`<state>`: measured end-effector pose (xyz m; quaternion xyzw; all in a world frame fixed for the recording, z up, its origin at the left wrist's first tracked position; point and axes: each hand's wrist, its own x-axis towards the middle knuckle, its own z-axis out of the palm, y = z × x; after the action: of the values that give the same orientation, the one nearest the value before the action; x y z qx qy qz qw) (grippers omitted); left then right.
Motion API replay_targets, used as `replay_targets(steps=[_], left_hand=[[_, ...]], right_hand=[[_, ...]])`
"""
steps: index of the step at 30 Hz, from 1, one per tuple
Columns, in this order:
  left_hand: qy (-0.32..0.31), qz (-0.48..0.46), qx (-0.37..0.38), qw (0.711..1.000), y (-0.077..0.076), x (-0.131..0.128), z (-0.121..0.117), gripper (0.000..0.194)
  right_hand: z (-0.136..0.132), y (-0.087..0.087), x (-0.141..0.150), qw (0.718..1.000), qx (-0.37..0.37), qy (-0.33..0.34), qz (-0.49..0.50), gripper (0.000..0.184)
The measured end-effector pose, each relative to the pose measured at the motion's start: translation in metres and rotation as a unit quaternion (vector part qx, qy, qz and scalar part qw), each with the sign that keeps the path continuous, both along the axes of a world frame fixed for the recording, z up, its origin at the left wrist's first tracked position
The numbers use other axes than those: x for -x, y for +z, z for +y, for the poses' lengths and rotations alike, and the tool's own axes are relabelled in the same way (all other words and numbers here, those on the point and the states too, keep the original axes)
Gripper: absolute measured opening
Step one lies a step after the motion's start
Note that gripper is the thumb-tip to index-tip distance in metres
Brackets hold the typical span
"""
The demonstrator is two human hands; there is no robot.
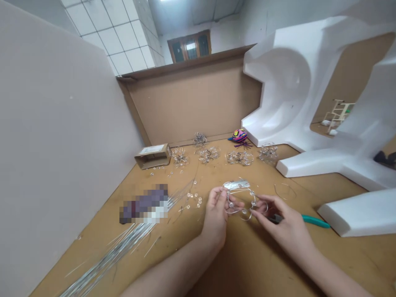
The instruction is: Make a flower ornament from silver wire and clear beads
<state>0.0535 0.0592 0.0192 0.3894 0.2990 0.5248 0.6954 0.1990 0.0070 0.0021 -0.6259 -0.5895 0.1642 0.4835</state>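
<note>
Between my two hands is a ring of bent silver wire with clear beads (244, 211), held a little above the brown work surface. My left hand (218, 206) pinches its left side, fingers curled around the wire. At the right side, the thumb and fingertips of my right hand (278, 214) close on the wire near a bead. Pliers with a teal handle (315, 221) lie partly hidden behind my right hand. Just beyond the ring rests a bundle of short cut wires (238, 184). Loose clear beads (194, 200) are scattered left of my left hand.
Long straight wires (120, 247) lie at the left beside a blurred-out object (144, 204). Several finished-looking wire-and-bead clusters (239, 158) line the back, with a small open cardboard box (153, 156) and a colourful bundle (239, 136). White moulded foam (337, 165) stands at the right.
</note>
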Motion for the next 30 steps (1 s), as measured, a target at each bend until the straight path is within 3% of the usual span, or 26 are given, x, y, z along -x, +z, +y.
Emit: replay_targets(steps=[8,19,26,30], left_hand=[[0.001,0.005,-0.021,1.000,-0.001,0.002,0.003,0.017],[-0.005,0.037,-0.048,0.998,0.000,0.007,0.010,0.015],[-0.013,0.053,-0.057,0.997,-0.001,0.008,0.011,0.013],[-0.045,0.082,-0.047,0.994,-0.001,0.006,0.011,0.016]], right_hand=[[0.002,-0.005,-0.003,0.999,-0.042,-0.018,-0.011,0.028],[0.003,0.001,0.002,0.995,-0.026,0.062,0.075,0.030],[0.005,0.012,0.000,0.955,0.039,0.108,0.273,0.039],[0.004,0.021,-0.003,0.948,0.118,0.077,0.284,0.033]])
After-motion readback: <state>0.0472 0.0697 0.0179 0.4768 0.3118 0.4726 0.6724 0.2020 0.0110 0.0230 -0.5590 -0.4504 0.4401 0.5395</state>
